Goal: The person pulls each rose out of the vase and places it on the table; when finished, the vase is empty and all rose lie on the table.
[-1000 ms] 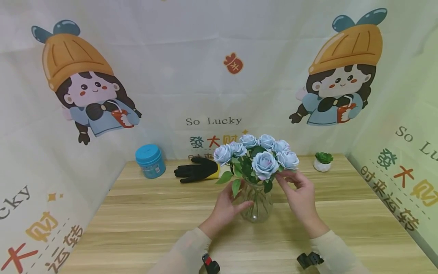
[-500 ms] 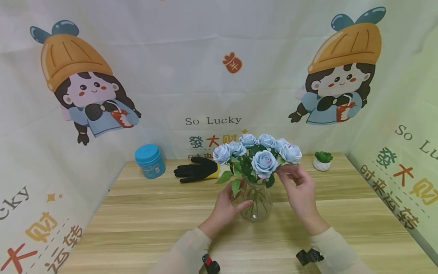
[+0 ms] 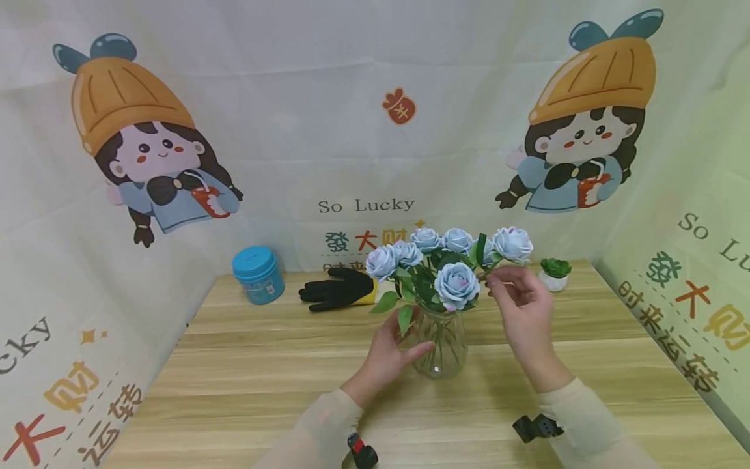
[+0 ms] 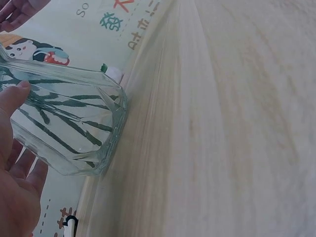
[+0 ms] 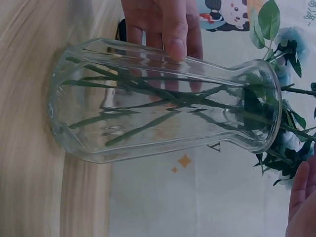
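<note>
Head view: a glass vase (image 3: 442, 355) of blue roses (image 3: 456, 285) stands right of centre on the wooden surface (image 3: 263, 391). The left hand (image 3: 387, 355) holds its left side; the right hand's (image 3: 527, 312) fingers pinch the rightmost rose (image 3: 512, 245) below its bloom. Left wrist view: thumb and fingers grasp the vase. Right wrist view: green stems (image 5: 177, 98) cross inside it.

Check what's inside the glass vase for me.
The glass vase holds several green stems, crossing near its middle, with dark leaves at the neck. Crossing stems hide one another, and the leaves cover whatever lies behind them.
</note>
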`<state>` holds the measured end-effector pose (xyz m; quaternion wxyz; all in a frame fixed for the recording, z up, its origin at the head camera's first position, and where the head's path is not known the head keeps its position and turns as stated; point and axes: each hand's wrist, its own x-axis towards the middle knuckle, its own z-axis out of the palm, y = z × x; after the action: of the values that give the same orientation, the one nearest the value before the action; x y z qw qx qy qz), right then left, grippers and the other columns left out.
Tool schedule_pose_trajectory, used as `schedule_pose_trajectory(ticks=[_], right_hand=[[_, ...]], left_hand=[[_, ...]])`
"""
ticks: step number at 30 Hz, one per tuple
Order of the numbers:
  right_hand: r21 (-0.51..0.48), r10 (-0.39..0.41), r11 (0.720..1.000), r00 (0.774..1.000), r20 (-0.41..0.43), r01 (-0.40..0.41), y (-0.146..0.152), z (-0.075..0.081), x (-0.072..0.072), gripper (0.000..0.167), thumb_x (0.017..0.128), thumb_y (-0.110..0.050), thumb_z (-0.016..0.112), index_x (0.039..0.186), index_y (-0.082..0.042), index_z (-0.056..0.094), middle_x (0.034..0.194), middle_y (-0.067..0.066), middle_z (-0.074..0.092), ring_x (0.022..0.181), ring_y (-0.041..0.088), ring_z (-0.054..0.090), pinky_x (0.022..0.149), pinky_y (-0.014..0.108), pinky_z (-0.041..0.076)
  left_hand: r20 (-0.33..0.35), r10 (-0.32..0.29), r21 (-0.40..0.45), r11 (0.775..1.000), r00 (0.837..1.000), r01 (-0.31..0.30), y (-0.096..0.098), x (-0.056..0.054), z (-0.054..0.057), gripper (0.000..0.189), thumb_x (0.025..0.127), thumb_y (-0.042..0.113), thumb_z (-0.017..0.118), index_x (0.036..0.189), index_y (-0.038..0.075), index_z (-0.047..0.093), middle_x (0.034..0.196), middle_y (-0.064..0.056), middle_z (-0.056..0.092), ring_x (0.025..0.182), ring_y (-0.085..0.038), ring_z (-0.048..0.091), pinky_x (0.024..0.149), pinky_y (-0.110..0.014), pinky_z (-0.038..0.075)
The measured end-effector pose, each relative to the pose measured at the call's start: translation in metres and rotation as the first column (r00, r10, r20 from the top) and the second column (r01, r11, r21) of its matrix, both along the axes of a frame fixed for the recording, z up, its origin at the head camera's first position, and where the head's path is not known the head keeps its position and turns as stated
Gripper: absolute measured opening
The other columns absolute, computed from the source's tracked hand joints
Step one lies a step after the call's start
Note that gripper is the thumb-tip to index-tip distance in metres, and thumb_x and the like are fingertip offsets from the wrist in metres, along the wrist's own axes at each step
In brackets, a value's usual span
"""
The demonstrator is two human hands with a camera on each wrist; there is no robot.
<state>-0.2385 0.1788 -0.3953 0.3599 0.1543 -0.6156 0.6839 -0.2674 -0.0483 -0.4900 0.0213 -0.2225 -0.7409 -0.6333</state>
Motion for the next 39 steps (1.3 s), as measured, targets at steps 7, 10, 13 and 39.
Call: schedule_pose_trajectory(ticks=[7, 10, 13, 39], right_hand=[[-0.028, -0.002, 1.0, 0.999, -0.035, 0.001, 0.001, 0.01, -0.001, 0.012, 0.093, 0.01, 0.067, 0.1, 0.019, 0.065, 0.09, -0.006, 0.076, 0.073, 0.004, 0.069, 0.07, 0.014, 0.057], [-0.048, 0.011, 0.999, 0.997, -0.072, -0.015, 0.002, 0.016, -0.002, 0.013, 0.094, 0.01, 0.066, 0.101, 0.02, 0.063, 0.091, -0.003, 0.076, 0.076, 0.007, 0.07, 0.07, 0.015, 0.058], [-0.047, 0.0, 0.999, 0.996, -0.086, -0.004, 0.005, 0.024, -0.002, 0.014, 0.095, 0.008, 0.066, 0.102, 0.019, 0.063, 0.092, -0.002, 0.076, 0.077, 0.009, 0.07, 0.072, 0.016, 0.059], [-0.256, -0.038, 0.966, 0.97, -0.239, -0.025, 0.044, 0.089, -0.004, 0.01, 0.092, 0.006, 0.072, 0.098, 0.013, 0.068, 0.086, 0.015, 0.078, 0.068, 0.019, 0.073, 0.07, 0.026, 0.064]], left_hand=[[0.001, 0.002, -0.013, 1.0, 1.0, -0.002, 0.0, 0.001, 0.0, 0.071, 0.086, 0.011, 0.085, 0.148, 0.009, 0.05, 0.154, -0.011, 0.054, 0.143, -0.027, 0.052, 0.118, -0.042, 0.043], [0.006, 0.002, -0.014, 1.0, 1.0, -0.002, 0.0, 0.0, -0.001, 0.071, 0.086, 0.011, 0.085, 0.148, 0.009, 0.05, 0.155, -0.01, 0.054, 0.144, -0.026, 0.052, 0.119, -0.043, 0.042], [0.009, 0.006, -0.019, 1.0, 1.0, -0.006, 0.0, -0.001, -0.002, 0.07, 0.086, 0.011, 0.085, 0.147, 0.008, 0.05, 0.155, -0.011, 0.054, 0.144, -0.027, 0.051, 0.12, -0.043, 0.042], [0.015, 0.024, -0.043, 0.999, 1.0, -0.024, 0.001, 0.002, 0.001, 0.068, 0.086, 0.012, 0.085, 0.146, 0.01, 0.051, 0.154, -0.009, 0.054, 0.144, -0.026, 0.051, 0.121, -0.043, 0.04]])
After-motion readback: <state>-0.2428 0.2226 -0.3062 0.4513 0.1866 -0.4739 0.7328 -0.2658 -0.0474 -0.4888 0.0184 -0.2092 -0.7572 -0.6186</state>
